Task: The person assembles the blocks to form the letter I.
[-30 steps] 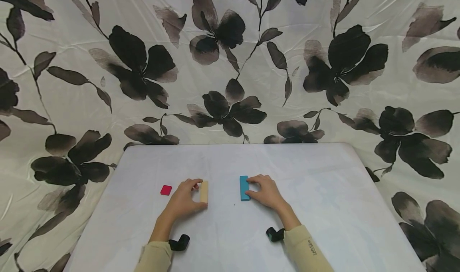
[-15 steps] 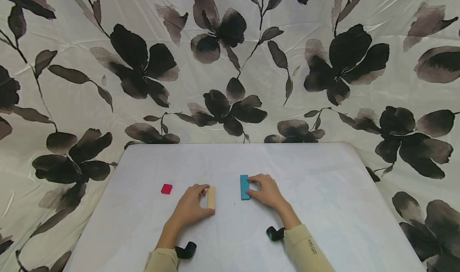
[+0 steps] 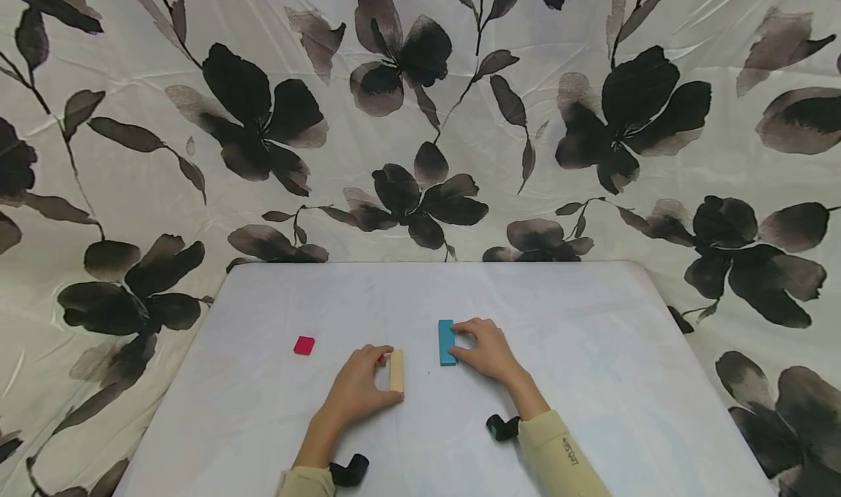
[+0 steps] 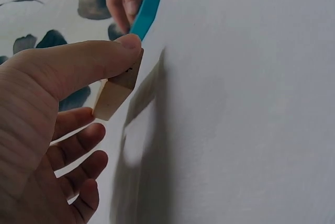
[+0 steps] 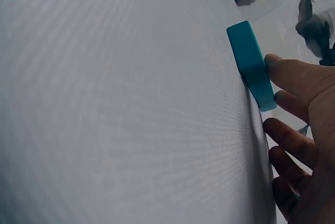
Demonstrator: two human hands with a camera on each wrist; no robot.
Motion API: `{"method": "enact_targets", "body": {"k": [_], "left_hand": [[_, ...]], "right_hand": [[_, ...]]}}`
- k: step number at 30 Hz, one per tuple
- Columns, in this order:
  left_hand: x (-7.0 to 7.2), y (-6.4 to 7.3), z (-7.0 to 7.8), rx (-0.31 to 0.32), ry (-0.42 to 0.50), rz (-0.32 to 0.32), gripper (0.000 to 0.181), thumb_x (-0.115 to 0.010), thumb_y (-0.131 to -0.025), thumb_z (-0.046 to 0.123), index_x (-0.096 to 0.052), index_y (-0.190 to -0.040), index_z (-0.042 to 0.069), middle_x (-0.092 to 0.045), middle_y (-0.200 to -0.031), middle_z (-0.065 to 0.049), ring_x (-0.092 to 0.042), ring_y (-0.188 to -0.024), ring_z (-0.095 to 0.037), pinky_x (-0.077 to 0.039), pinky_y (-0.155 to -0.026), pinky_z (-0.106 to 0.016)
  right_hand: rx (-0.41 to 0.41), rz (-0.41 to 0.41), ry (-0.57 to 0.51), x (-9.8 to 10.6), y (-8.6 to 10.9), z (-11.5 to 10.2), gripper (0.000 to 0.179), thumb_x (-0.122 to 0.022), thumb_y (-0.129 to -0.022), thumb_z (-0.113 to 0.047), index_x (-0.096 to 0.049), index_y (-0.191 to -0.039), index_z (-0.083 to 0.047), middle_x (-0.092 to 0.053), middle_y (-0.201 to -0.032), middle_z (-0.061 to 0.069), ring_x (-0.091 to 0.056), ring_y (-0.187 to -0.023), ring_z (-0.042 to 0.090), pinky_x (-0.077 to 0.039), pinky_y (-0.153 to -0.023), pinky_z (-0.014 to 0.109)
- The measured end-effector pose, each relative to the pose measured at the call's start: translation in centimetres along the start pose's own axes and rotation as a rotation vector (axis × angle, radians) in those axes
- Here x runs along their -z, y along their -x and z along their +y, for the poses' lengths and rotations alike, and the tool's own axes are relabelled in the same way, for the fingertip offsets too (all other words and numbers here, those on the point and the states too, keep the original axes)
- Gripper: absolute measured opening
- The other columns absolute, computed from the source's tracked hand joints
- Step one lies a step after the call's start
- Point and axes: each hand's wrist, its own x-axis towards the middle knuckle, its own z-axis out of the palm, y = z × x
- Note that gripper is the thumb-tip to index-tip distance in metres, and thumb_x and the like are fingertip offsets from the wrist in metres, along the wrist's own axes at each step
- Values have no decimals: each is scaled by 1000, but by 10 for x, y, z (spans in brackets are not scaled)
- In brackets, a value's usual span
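Note:
My left hand [image 3: 358, 389] pinches a pale wooden block [image 3: 397, 371] by its two ends, between thumb and forefinger. The other left fingers are loosely bent, and in the left wrist view a shadow falls on the table beside the pale block [image 4: 116, 94]. Further right, a blue block [image 3: 447, 342] lies lengthwise away from me. My right hand [image 3: 485, 347] holds it at its right side with thumb and forefinger, as the blue block [image 5: 251, 64] in the right wrist view also shows.
A small red block [image 3: 304, 346] lies on the white table [image 3: 565, 307], left of the left hand. Behind the table's far edge hangs a floral cloth [image 3: 420, 125]. A black wrist mount [image 3: 503, 428] sits at each sleeve.
My left hand has moved right and towards me with the pale block, nearer the blue one. The right hand and the blue block stay put. The red block has not moved.

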Motion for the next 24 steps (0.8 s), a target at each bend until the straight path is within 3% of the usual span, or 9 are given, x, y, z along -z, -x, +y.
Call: {"method": "enact_targets", "body": {"k": [15, 24], "left_hand": [[-12, 6, 19, -41, -6, -49, 82, -88, -62, 48, -58, -130, 14, -55, -99, 8, -47, -88, -11, -47, -77, -35], [-21, 11, 27, -51, -8, -38, 80, -87, -61, 49, -60, -128, 15, -53, -95, 10, -46, -85, -10, -45, -74, -33]], "right_hand": [[10, 13, 25, -2, 1, -2, 41, -78, -82, -34, -70, -118, -17, -64, -118, 3, -54, -106, 24, -40, -90, 48], [2, 31, 34, -4, 0, -1, 40, -78, -82, -35, -70, -118, -19, -64, -118, 2, -54, -105, 23, -40, -88, 46]]}}
